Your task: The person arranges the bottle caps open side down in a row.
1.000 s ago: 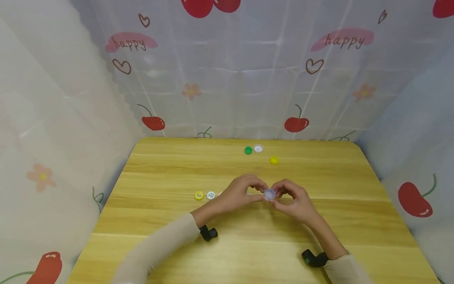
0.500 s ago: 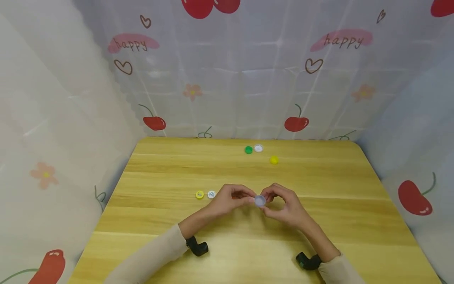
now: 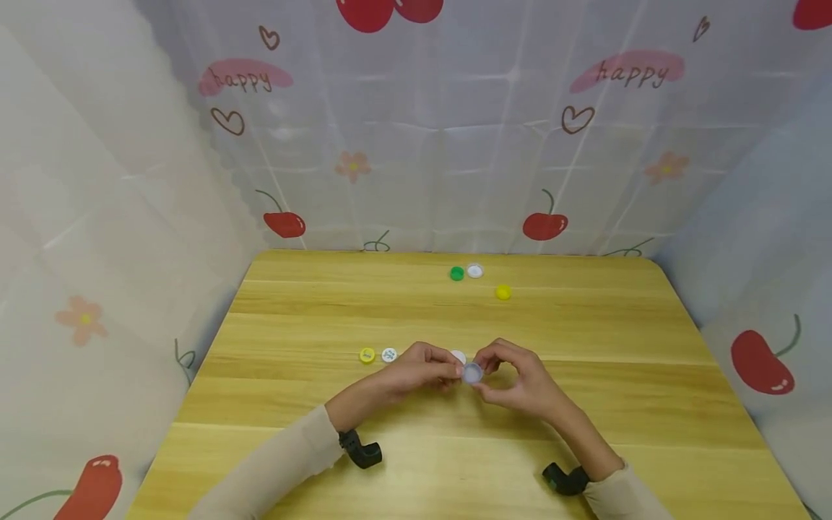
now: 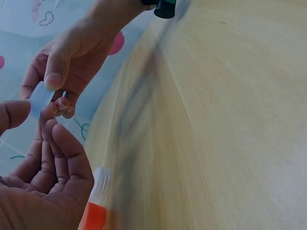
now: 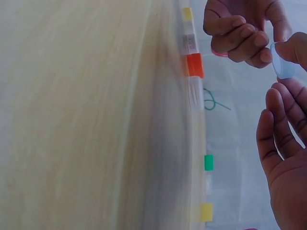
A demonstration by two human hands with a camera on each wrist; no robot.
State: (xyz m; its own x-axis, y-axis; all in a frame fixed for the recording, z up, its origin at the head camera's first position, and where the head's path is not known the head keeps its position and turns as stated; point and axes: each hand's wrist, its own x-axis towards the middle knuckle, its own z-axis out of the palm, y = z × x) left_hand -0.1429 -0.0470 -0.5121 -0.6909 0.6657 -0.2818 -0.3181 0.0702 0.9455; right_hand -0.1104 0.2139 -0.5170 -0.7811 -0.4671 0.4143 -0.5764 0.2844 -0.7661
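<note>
A translucent whitish bottle cap (image 3: 472, 373) is held up between both hands, its hollow side facing the head camera. My left hand (image 3: 416, 370) pinches its left edge between thumb and fingers. From the other side, my right hand (image 3: 516, 383) grips the same cap with thumb and fingertips. The left wrist view has the cap (image 4: 41, 98) side-on, between the two thumbs. Just behind it on the table lies a white cap (image 3: 458, 357). An orange-red cap (image 5: 194, 65) beside that one is hidden by the left hand in the head view.
Left of the hands, a yellow cap (image 3: 367, 355) and a printed white cap (image 3: 388, 355) continue the row. Toward the back of the wooden table (image 3: 325, 289) lie a green cap (image 3: 457, 274), another white cap (image 3: 475, 271) and a second yellow cap (image 3: 503, 292). Patterned curtains surround the table.
Both hands have shifted left and a little toward the body with the cap. The white cap behind it now shows more fully. The caps on the table stay put.
</note>
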